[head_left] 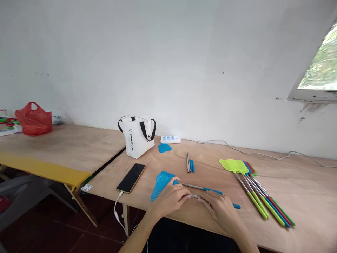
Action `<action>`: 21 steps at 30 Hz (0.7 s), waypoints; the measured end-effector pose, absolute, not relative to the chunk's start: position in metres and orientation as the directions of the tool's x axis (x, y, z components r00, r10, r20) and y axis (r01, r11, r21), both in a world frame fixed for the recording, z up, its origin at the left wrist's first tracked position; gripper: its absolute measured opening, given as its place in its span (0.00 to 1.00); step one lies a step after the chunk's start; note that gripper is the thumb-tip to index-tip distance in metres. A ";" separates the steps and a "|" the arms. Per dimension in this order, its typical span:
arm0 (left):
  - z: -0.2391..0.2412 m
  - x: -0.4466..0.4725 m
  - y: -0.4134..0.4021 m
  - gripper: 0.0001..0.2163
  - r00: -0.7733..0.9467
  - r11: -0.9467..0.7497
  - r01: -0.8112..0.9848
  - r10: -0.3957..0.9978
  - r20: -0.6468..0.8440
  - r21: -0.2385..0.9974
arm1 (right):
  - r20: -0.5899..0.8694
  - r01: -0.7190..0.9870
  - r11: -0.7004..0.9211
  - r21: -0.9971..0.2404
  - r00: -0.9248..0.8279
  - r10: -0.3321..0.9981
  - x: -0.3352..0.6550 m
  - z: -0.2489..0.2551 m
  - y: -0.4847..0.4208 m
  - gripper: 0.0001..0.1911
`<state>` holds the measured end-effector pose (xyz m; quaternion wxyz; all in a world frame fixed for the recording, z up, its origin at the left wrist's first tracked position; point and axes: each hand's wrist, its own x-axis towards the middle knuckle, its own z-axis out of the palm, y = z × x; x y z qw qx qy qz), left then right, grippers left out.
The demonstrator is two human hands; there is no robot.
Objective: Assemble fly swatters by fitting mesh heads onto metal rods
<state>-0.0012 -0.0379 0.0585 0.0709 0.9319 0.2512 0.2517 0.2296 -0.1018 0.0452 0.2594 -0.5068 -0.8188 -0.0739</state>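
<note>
My left hand (171,197) is closed around the thin metal rod (195,196) of a blue fly swatter, near the table's front edge. The fingers of my right hand (220,208) wrap the same rod further right, and a blue handle end (236,206) sticks out beyond them. A perforated blue swatter head (159,183) shows beside my left hand, partly covered by it. Just behind my hands lies another metal rod (191,185) with a blue grip (212,190). Where each rod meets a head is hidden by my left fingers.
Several finished-looking fly swatters (254,191) lie fanned at the right. Metal tubes (187,162), blue grips (192,166) and a blue swatter head (165,148) lie further back. A phone (131,178) with cable, white bag (138,138) and power strip (170,140) are left and behind.
</note>
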 end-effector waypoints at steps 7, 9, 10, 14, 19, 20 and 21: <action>0.063 -0.003 -0.039 0.07 0.737 -0.862 0.424 0.506 0.448 0.276 | 0.513 0.888 0.435 -0.150 -0.306 0.802 0.231 0.045 -0.103 0.23; 0.063 -0.004 -0.037 0.07 0.737 -0.865 0.423 0.502 0.453 0.270 | 0.519 0.887 0.435 -0.156 -0.302 0.800 0.230 0.047 -0.103 0.23; 0.062 -0.004 -0.036 0.07 0.737 -0.867 0.424 0.499 0.456 0.263 | 0.526 0.885 0.438 -0.155 -0.302 0.795 0.229 0.047 -0.104 0.23; 0.058 -0.004 -0.030 0.12 0.738 -0.881 0.411 0.472 0.481 0.234 | 0.575 0.888 0.442 -0.126 -0.298 0.762 0.221 0.047 -0.103 0.24; 0.060 -0.026 -0.013 0.15 0.687 -0.870 0.425 0.490 0.537 0.250 | 0.632 0.914 0.401 -0.059 -0.277 0.724 0.261 0.045 -0.098 0.22; 0.062 -0.035 -0.009 0.15 0.667 -0.857 0.446 0.512 0.541 0.260 | 0.638 0.929 0.368 -0.042 -0.259 0.726 0.281 0.043 -0.098 0.22; 0.065 -0.045 -0.005 0.16 0.649 -0.840 0.472 0.537 0.540 0.267 | 0.657 0.944 0.329 -0.026 -0.232 0.717 0.305 0.041 -0.098 0.22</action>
